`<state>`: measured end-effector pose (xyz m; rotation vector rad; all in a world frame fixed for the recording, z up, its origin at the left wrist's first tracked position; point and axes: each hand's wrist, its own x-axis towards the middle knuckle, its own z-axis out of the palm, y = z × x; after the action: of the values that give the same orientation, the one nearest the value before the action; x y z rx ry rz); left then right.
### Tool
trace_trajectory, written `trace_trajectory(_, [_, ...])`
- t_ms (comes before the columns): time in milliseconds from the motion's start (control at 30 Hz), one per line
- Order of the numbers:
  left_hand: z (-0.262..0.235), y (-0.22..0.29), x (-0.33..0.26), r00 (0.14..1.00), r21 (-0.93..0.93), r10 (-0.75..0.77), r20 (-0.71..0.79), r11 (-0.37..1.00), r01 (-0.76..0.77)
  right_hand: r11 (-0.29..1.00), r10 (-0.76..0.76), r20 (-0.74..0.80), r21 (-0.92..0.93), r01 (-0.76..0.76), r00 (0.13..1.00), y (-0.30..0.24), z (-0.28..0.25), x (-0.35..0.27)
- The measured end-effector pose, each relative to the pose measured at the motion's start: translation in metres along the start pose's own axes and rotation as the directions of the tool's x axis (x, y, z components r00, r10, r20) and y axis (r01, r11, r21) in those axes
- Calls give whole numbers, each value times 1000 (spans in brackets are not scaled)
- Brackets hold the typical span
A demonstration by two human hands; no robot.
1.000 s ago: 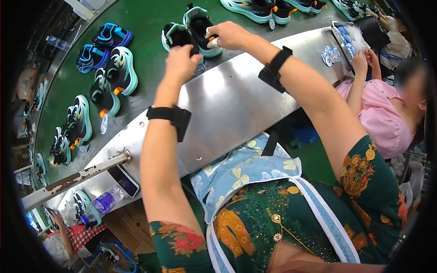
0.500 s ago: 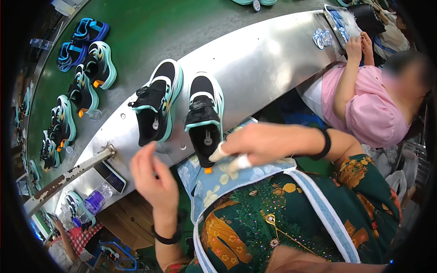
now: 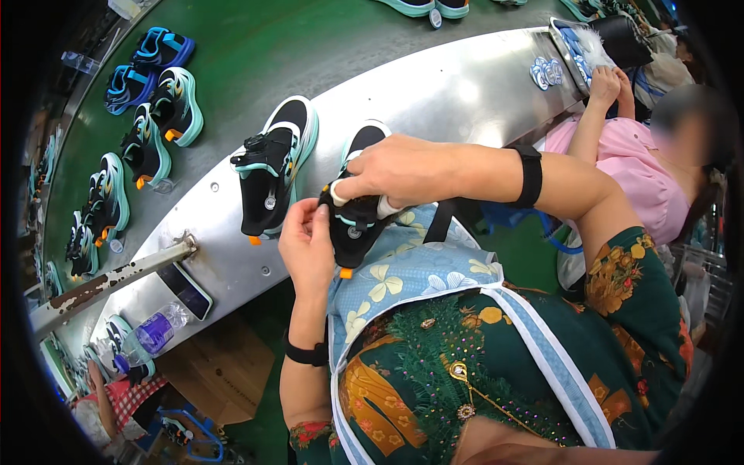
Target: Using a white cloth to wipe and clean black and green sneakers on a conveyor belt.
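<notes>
At the front edge of the metal counter sits a black sneaker (image 3: 357, 242) with mint trim and an orange heel tab, its toe pointing away from me. My right hand (image 3: 385, 169) reaches over its upper, white covers on some fingers, gripping around the tongue and collar. The laces there are mostly hidden under that hand. At the shoe's left side, my left hand (image 3: 305, 246) has thumb and fingers closed against the collar edge. A matching sneaker (image 3: 276, 167) stands just to the left, touched by neither hand.
Several more shoes (image 3: 147, 147) stand on the green surface (image 3: 256, 46) at left. A worn metal bar (image 3: 116, 283), a phone (image 3: 186, 292) and a plastic bottle (image 3: 157, 332) lie left. A person in pink (image 3: 647, 159) sits at right, near round blue-white tags (image 3: 546, 73).
My right hand has moved up from the heel onto the sneaker's upper. My left hand has come right and closed at the shoe's collar. The view has shifted slightly.
</notes>
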<state>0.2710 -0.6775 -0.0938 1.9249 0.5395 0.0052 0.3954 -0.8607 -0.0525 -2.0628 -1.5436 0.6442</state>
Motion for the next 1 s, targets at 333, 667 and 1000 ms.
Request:
trace_trajectory(333, [-6,52,-13,724,-182,-406,558,791,584,915,113,-114,400,-59,987,8,-4,-16])
trace_trajectory(667, [19,54,-30,761,-221,-406,506,792,569,967,198,-336,223,-126,921,5,16,-28])
trace_trajectory(1000, [29,59,-30,766,-152,-417,490,824,546,985,123,-374,158,-68,919,6,19,-39])
